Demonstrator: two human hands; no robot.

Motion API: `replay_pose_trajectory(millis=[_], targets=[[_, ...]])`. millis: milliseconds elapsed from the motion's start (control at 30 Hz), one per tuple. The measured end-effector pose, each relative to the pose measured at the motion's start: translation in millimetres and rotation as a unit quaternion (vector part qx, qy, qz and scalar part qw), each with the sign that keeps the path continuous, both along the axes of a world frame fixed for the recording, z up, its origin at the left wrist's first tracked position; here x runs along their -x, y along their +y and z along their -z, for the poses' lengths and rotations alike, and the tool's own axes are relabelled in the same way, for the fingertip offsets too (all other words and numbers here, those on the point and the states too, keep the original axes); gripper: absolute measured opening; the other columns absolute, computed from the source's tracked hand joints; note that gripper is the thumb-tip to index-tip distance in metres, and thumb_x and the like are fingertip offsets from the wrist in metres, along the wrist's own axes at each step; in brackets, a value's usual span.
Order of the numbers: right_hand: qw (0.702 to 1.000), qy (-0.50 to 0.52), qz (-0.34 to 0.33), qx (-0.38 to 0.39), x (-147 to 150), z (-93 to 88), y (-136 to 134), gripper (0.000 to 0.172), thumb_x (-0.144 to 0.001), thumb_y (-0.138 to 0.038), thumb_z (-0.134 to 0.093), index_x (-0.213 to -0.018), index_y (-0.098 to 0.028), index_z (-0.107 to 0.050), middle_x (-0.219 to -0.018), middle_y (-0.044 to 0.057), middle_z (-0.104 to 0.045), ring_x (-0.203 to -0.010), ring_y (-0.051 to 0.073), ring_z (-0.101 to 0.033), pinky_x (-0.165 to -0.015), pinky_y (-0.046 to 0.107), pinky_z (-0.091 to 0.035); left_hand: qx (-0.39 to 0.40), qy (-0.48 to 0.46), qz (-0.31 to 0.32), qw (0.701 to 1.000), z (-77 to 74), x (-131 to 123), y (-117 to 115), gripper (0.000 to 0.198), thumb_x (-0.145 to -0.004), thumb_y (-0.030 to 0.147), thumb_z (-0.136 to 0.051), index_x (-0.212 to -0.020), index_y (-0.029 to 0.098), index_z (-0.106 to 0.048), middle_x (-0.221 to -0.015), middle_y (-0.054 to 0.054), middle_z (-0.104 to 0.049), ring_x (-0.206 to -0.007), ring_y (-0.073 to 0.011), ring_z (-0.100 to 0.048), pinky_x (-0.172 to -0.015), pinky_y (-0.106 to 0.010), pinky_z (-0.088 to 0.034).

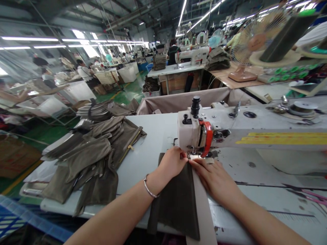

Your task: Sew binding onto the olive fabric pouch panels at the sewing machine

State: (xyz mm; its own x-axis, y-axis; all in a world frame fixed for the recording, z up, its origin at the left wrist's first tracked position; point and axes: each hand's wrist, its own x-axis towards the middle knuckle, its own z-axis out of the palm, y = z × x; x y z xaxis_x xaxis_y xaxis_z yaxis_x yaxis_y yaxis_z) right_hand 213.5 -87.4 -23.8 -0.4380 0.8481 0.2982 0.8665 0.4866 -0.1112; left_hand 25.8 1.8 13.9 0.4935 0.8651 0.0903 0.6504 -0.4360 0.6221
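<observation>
A white sewing machine [189, 131] with a red guard stands on the pale table. Under its needle area lies a dark olive fabric piece [178, 204], which hangs toward the front edge beside a light strip [204, 211]. My left hand [173, 161], with a bracelet at the wrist, pinches the fabric's upper edge close to the needle. My right hand [214, 175] lies flat beside it, fingers stretched toward the same spot, on the light strip and machine bed. The fingertips of both hands nearly meet.
Olive fabric pieces [89, 160], one with a zipper, are heaped on the table's left. Scissors with pink handles [311, 195] lie at the right. Behind the machine are a cloth-lined bin [163, 102], a fan [255, 42] and a large thread cone [283, 37]. A blue crate [12, 217] stands lower left.
</observation>
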Motion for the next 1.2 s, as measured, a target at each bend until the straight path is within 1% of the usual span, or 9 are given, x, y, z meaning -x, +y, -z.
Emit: replay_pose_trajectory(millis=[467, 700, 767, 833, 900, 967, 1033, 1100, 1200], targets=[[1.000, -0.004, 0.003, -0.005, 0.9, -0.7, -0.3, 0.052, -0.094, -0.018, -0.047, -0.145, -0.020, -0.038, -0.135, 0.011, -0.052, -0.113, 0.028, -0.050, -0.093, 0.046, -0.039, -0.005, 0.030, -0.027, 0.999, -5.4, -3.7, 0.8, 0.009, -0.078, 0.015, -0.058, -0.072, 0.016, -0.065, -0.072, -0.004, -0.069, -0.066, -0.0170, -0.062, -0.060, -0.026, -0.040], [1.000, -0.005, -0.003, -0.015, 0.8, 0.8, 0.8, 0.053, -0.093, -0.017, -0.048, -0.145, -0.018, -0.038, -0.137, 0.011, -0.052, -0.113, 0.028, -0.050, -0.092, 0.045, -0.040, -0.012, 0.039, -0.016, 0.999, -1.3, -5.2, 7.1, 0.010, -0.081, 0.015, -0.058, -0.077, 0.016, -0.067, -0.076, -0.005, -0.069, -0.071, -0.0184, -0.064, -0.063, -0.027, -0.044], [1.000, -0.003, -0.004, -0.019, 0.5, 1.0, 0.9, 0.052, -0.093, -0.018, -0.048, -0.144, -0.018, -0.039, -0.137, 0.011, -0.051, -0.113, 0.028, -0.050, -0.092, 0.045, -0.040, -0.016, 0.040, -0.018, 0.999, -2.2, -4.7, 3.7, 0.010, -0.083, 0.015, -0.058, -0.079, 0.016, -0.066, -0.078, -0.005, -0.069, -0.075, -0.0193, -0.065, -0.068, -0.028, -0.047], [1.000, 0.000, -0.006, -0.023, 0.1, 0.2, 0.3, 0.049, -0.093, -0.018, -0.048, -0.142, -0.019, -0.042, -0.136, 0.011, -0.052, -0.113, 0.027, -0.050, -0.092, 0.045, -0.040, -0.039, 0.041, -0.015, 0.998, -4.6, -1.7, -5.2, 0.009, -0.085, 0.015, -0.057, -0.085, 0.016, -0.066, -0.088, -0.006, -0.069, -0.088, -0.0211, -0.065, -0.080, -0.032, -0.049], [1.000, 0.002, -0.008, -0.025, -0.4, -1.4, -0.8, 0.047, -0.093, -0.018, -0.048, -0.140, -0.021, -0.045, -0.136, 0.009, -0.052, -0.111, 0.026, -0.051, -0.091, 0.044, -0.041, -0.089, 0.056, 0.032, 0.994, -6.7, 4.5, -18.4, 0.011, -0.089, 0.016, -0.056, -0.093, 0.017, -0.065, -0.103, -0.007, -0.067, -0.104, -0.0229, -0.061, -0.094, -0.036, -0.046], [1.000, 0.005, -0.011, -0.026, -0.8, -3.0, -1.8, 0.046, -0.093, -0.016, -0.048, -0.138, -0.023, -0.047, -0.134, 0.009, -0.054, -0.109, 0.025, -0.053, -0.090, 0.044, -0.042, -0.144, 0.081, 0.101, 0.981, -7.0, 12.3, -31.8, 0.015, -0.093, 0.017, -0.053, -0.104, 0.016, -0.063, -0.115, -0.008, -0.064, -0.116, -0.0234, -0.055, -0.104, -0.039, -0.041], [1.000, 0.007, -0.012, -0.026, -1.0, -3.7, -2.1, 0.047, -0.092, -0.015, -0.047, -0.138, -0.023, -0.047, -0.133, 0.009, -0.055, -0.107, 0.025, -0.054, -0.088, 0.044, -0.042, -0.170, 0.100, 0.141, 0.970, -5.5, 19.3, -40.9, 0.021, -0.095, 0.019, -0.050, -0.115, 0.016, -0.059, -0.123, -0.008, -0.061, -0.122, -0.0229, -0.052, -0.109, -0.041, -0.039], [0.999, 0.010, -0.013, -0.027, -1.0, -3.0, -1.8, 0.047, -0.092, -0.016, -0.047, -0.138, -0.022, -0.048, -0.132, 0.010, -0.055, -0.108, 0.026, -0.054, -0.087, 0.044, -0.043, -0.170, 0.104, 0.143, 0.969, -3.5, 23.4, -44.3, 0.027, -0.096, 0.019, -0.050, -0.122, 0.016, -0.055, -0.129, -0.008, -0.058, -0.125, -0.0219, -0.050, -0.112, -0.041, -0.037], [0.999, 0.017, -0.009, -0.028, -0.8, -0.8, -1.1, 0.048, -0.091, -0.016, -0.048, -0.139, -0.022, -0.047, -0.133, 0.010, -0.055, -0.111, 0.027, -0.053, -0.090, 0.045, -0.042, -0.159, 0.102, 0.138, 0.972, -1.1, 23.6, -43.2, 0.028, -0.096, 0.020, -0.050, -0.124, 0.016, -0.054, -0.129, -0.008, -0.058, -0.126, -0.0210, -0.049, -0.112, -0.040, -0.037]])
